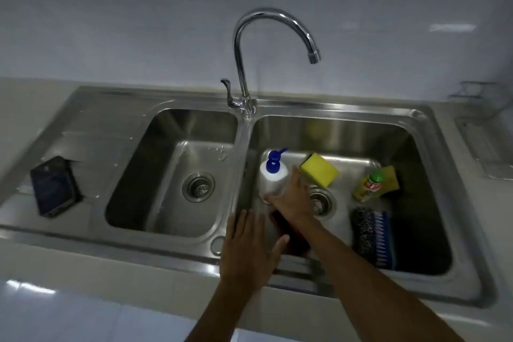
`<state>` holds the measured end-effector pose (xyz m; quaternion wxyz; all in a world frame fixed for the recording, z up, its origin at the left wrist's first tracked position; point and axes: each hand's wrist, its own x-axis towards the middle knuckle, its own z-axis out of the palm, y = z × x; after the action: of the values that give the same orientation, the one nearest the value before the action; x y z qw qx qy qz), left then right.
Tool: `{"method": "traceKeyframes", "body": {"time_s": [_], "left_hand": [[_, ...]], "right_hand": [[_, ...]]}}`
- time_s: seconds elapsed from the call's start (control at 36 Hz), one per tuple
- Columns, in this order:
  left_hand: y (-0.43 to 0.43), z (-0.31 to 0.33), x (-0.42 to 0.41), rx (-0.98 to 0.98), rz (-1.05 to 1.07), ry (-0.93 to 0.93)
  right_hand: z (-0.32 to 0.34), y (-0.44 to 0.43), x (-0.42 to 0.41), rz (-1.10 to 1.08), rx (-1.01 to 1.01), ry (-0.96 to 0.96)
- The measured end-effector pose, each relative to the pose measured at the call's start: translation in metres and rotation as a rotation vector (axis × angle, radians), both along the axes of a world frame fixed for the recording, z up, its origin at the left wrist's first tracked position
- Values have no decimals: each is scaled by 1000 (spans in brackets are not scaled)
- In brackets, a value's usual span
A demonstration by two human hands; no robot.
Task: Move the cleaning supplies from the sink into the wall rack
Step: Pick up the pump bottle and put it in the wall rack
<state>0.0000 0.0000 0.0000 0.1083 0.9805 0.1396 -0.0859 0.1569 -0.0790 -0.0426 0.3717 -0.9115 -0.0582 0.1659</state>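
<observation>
In the right basin of the steel sink (333,110) my right hand (293,197) grips a white pump bottle (270,175) with a blue pump head. My left hand (247,247) rests flat and open on the sink's front rim, fingers spread. A yellow sponge (319,169) lies behind my right hand. A yellow bottle with a green cap (367,186) leans at the basin's right side in front of a second yellow sponge (391,178). A blue scrubbing brush (383,236) and dark steel wool (363,230) lie at the front right. The wire wall rack (472,90) shows faintly at far right.
A chrome gooseneck tap (241,64) rises between the basins, its spout over the right one. A dark phone (54,186) lies on the left drainboard. A dark object (288,233) is partly hidden under my right forearm. A faint tray (485,147) sits on the right counter.
</observation>
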Motion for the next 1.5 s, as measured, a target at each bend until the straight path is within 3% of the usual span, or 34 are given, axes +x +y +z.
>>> {"method": "traceKeyframes", "body": {"time_s": [0.19,0.67,0.81,1.0,1.17,1.31,1.5], "left_hand": [[-2,1,1,21,1,-37],[0,2,0,62,-9,-85],[1,-1,1,32,-23,-6],[-6,11,29,-81,-5,-52],[-43,98,99,-102,-133,-334],[-87,184,151,-162,-178,-334],[-155,230,205,-225,-333,-366]], "right_hand": [[-15,17,0,-122,151,-92],[-15,-14,9,-82,138,-161],[9,-37,16,-80,88,-199],[98,-96,41,-61,97,-261],[229,-160,79,-116,7,-436],[343,-216,100,-220,-23,-575],[439,-290,129,-400,-75,-734]]}}
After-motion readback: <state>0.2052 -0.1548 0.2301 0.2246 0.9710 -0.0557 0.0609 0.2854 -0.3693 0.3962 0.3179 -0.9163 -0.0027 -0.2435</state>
